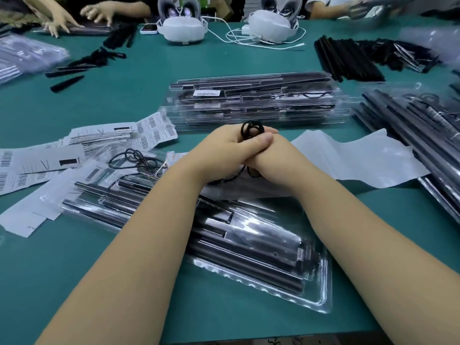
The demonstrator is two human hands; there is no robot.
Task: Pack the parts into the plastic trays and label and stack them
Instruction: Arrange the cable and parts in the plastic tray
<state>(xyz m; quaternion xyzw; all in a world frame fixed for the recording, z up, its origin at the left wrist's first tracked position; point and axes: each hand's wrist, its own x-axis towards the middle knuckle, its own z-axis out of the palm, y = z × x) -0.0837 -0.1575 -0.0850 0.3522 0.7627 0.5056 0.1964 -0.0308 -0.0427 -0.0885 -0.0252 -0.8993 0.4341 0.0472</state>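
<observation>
My left hand [221, 151] and my right hand [271, 160] meet at the table's middle, both closed on a thin black cord [252, 128]. The cord coils above my fingers, and a loose end hangs below my wrists. Under my forearms lies a clear plastic tray [321, 290] holding long black rods. A second filled tray [99, 192] lies to its left with a cord inside. Beyond my hands stands a stack of packed trays [256, 105], the top one bearing a barcode label [207, 93]. Sheets of barcode labels [154, 128] lie at the left.
A white backing sheet [361, 158] lies right of my hands. More rod trays [423, 128] sit at the right edge, and loose black rods [348, 58] at the far right. Two white headsets [183, 29] with cables and other people's hands [99, 12] are at the far side.
</observation>
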